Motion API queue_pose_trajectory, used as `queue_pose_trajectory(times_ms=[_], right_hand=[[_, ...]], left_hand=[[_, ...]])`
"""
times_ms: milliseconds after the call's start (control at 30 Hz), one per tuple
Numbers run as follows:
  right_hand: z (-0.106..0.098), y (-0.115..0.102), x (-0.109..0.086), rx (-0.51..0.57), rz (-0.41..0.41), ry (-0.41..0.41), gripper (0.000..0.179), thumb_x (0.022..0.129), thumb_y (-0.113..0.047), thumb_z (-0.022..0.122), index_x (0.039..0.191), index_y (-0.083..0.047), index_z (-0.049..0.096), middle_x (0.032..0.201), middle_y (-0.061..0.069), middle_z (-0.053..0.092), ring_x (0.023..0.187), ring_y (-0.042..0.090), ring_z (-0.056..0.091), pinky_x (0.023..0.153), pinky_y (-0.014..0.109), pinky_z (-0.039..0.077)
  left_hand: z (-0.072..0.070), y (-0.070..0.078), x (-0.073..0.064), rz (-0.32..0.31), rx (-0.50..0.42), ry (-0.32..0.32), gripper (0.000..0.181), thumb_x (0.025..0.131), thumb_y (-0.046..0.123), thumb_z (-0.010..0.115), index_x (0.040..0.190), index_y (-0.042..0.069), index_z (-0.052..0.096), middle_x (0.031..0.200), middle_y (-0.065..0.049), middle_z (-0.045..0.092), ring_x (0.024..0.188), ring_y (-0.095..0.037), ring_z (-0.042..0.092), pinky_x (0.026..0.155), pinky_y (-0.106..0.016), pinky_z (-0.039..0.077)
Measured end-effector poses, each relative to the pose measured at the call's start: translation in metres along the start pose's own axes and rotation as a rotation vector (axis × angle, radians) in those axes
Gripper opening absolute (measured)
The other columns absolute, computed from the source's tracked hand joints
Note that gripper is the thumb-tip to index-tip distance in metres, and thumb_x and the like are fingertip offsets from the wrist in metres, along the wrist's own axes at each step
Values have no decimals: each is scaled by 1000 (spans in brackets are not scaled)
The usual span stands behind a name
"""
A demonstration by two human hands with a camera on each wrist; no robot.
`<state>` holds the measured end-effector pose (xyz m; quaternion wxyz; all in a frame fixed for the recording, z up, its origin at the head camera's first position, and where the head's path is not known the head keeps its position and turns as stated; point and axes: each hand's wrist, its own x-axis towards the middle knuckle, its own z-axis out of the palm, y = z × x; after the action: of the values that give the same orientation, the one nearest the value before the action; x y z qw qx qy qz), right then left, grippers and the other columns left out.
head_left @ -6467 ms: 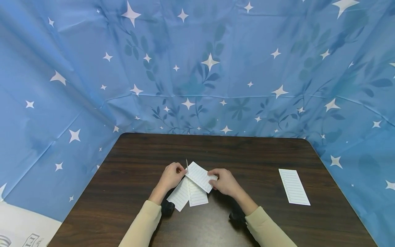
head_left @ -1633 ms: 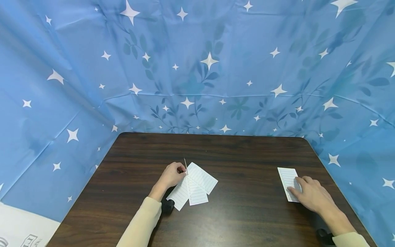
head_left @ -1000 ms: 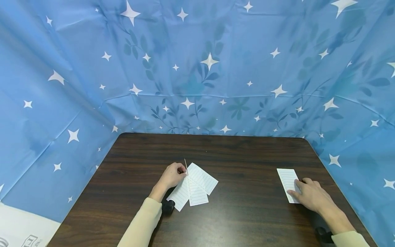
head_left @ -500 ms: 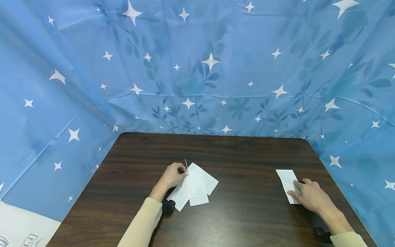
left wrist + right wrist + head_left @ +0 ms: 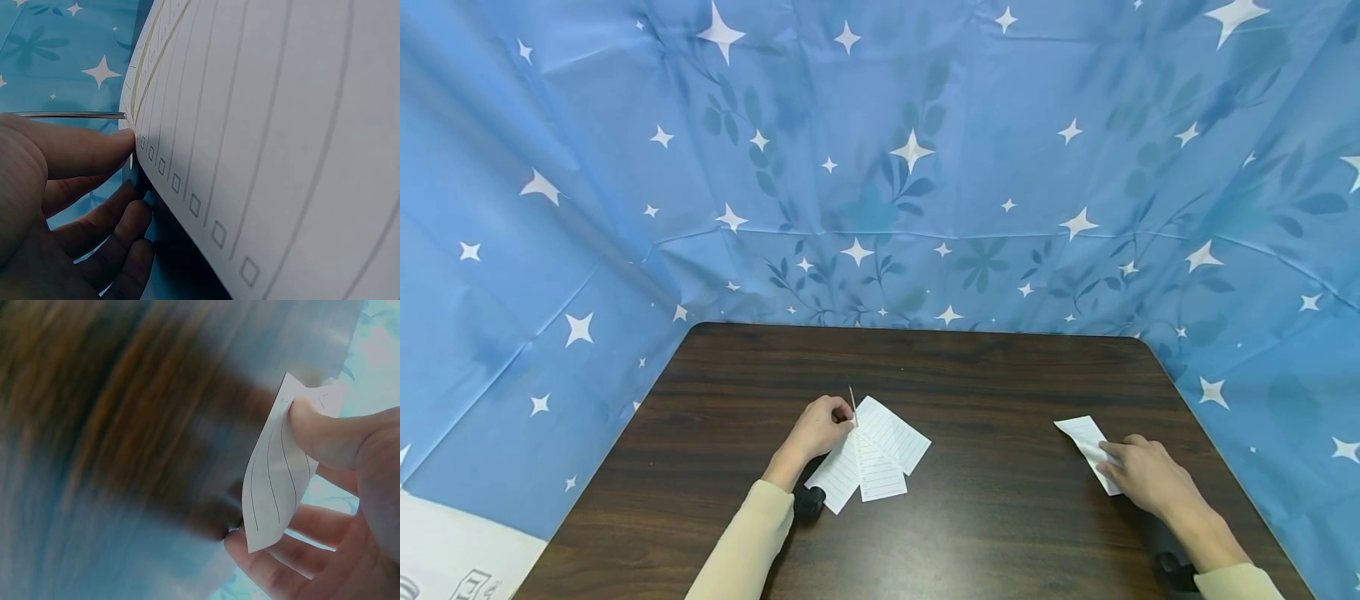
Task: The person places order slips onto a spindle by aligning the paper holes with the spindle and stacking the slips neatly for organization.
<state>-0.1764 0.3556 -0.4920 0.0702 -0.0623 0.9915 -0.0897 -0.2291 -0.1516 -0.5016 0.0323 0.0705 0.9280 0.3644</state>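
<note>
In the head view my left hand [image 5: 820, 427] pinches the top corner of several fanned lined paper cards [image 5: 882, 477]. A thin metal rod [image 5: 75, 115] stands out by the thumb where the cards meet, seen closely in the left wrist view. Pale yellowish edges of the overlapping cards show near that corner. Off to the right, my right hand [image 5: 1153, 477] holds a single lined paper card [image 5: 269, 481] between thumb and fingers. That card bends into a curve, its far end free. The rod's lower end is hidden behind the fingers and cards.
A dark wood-grain table [image 5: 985, 533] lies under both hands. Blue star-printed cloth [image 5: 880, 167] hangs behind and beside it. A white printed surface [image 5: 460, 550] shows at the lower left.
My right hand has left the fanned cards, reached the single card at the right, and now pinches it, curling it and drawing it slightly left. My left hand stays put.
</note>
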Motion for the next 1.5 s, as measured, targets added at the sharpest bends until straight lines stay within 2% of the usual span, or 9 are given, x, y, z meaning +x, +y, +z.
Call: queue_pose_trajectory(times_ms=[200,367,500,733,867,1100,1500], right_hand=[[0,-5,0,22,-50,66,42,92,-18,75,126,5,67,106,25,61,96,47,60,65,55,51],[-1,-11,3,102,-78,66,45,89,-11,77,127,10,64,103,23,60,87,35,61,66,47,49],[-1,-15,7,174,-65,44,49,87,-9,78,127,13,61,105,26,59,93,40,60,75,52,50],[0,-20,9,268,-49,82,44,85,-5,77,123,12,64,116,35,59,109,56,55,87,62,47],[-1,-24,11,341,-31,98,41,87,-6,76,123,10,65,124,39,56,110,55,56,84,60,48],[1,-35,14,406,-24,167,33,87,-4,75,117,7,70,121,33,63,97,38,60,75,50,50],[-2,-62,18,452,-79,192,30,89,-2,71,118,7,70,122,31,64,109,45,62,83,58,50]], left_hand=[[1,-1,0,-3,3,-2,4,93,11,71,94,10,68,94,-4,57,80,-19,52,72,-36,45],[1,-1,1,-12,0,-7,4,93,11,72,94,10,68,94,-4,58,81,-19,52,72,-37,45],[1,-1,1,-8,0,-9,4,93,11,72,94,10,68,94,-4,57,80,-18,52,72,-36,45],[3,-2,1,-9,5,-6,4,93,10,71,93,11,67,94,-4,58,81,-18,52,73,-36,45],[3,-3,1,-8,2,-5,5,93,11,72,93,11,67,94,-4,58,81,-18,51,73,-37,45],[3,-3,1,-3,-6,-2,3,94,11,70,94,9,68,94,-4,57,80,-19,51,71,-36,44],[0,0,1,19,57,-7,4,96,13,67,97,10,69,94,-3,57,80,-18,50,73,-37,43]])
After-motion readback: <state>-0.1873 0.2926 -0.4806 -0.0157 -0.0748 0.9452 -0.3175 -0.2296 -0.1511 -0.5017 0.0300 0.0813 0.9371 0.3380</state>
